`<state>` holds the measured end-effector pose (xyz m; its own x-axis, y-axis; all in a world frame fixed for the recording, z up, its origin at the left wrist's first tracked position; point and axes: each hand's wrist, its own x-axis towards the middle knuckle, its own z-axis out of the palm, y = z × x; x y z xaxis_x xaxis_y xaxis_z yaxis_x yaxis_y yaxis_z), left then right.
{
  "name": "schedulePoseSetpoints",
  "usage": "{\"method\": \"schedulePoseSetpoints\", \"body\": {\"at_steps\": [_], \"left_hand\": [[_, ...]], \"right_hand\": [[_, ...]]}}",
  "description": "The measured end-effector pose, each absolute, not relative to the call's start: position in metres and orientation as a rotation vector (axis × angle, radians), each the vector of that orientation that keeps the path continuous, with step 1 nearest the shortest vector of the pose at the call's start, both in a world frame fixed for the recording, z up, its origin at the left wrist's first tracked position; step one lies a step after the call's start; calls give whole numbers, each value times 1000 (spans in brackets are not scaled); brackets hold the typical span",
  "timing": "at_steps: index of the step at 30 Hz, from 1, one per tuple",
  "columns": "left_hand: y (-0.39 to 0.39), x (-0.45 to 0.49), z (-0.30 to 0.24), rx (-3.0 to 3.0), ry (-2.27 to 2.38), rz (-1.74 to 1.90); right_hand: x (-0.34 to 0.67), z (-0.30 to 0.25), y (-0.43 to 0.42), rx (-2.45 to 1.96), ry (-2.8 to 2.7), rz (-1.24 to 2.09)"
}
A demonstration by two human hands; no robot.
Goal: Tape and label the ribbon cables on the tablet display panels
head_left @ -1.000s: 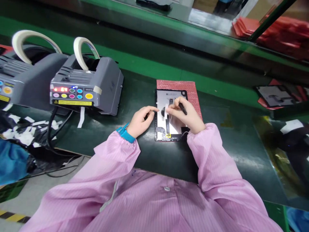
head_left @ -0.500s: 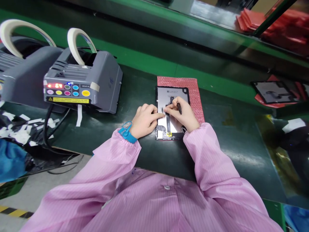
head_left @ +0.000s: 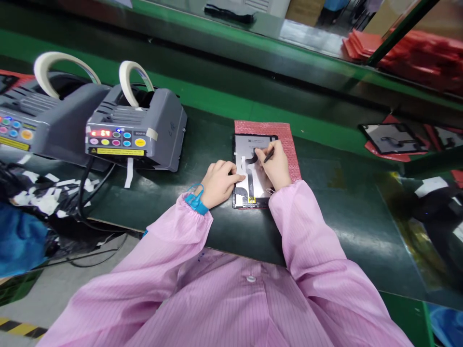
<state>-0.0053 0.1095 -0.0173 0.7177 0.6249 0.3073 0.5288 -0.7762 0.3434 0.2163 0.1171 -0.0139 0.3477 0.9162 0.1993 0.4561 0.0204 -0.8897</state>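
Observation:
A tablet display panel (head_left: 264, 174) lies back side up, silvery with a black frame, on a pink bubble-wrap bag (head_left: 291, 156). My left hand (head_left: 219, 183) rests at its left edge, index finger stretched onto the panel beside a white tape strip (head_left: 243, 166); nothing is held. My right hand (head_left: 277, 166) grips a dark pen-like tool (head_left: 268, 155), whose exact kind I cannot make out. Its thumb and fingertips are at the upper end of a black flex cable (head_left: 251, 180). Yellow tape (head_left: 251, 199) marks the cable's lower end. The right palm hides part of the panel.
Two grey tape dispensers (head_left: 137, 130) with white tape rolls stand at left, a cut strip (head_left: 129, 173) hanging from one. Tape scraps (head_left: 47, 197) and cables lie beside them. Another panel (head_left: 392, 138) on a red bag is at right. Red bags (head_left: 408, 53) fill the shelf.
My right fingertips have moved up and right, away from my left index finger and the white tape strip, which now shows more fully. My left hand stays on the panel. The camera view has shifted slightly.

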Motion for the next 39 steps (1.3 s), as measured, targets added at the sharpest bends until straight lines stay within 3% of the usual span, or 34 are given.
{"method": "schedulePoseSetpoints", "body": {"at_steps": [7, 13, 20, 27, 33, 39], "left_hand": [[85, -5, -14, 2751, 739, 525], [109, 4, -10, 2630, 943, 308], [137, 8, -5, 2597, 1142, 333], [96, 17, -19, 2919, 472, 255], [128, 58, -9, 2831, 923, 169], [224, 120, -1, 2474, 1706, 410]], "right_hand": [[262, -6, 71, -1561, -1349, 427], [307, -14, 39, -1672, -1360, 291], [353, -27, 20, -1859, -1624, 148], [399, -33, 5, -2058, -1677, 125], [443, -33, -12, -2274, -1381, 38], [435, -30, -11, -2295, -1263, -20]]}}
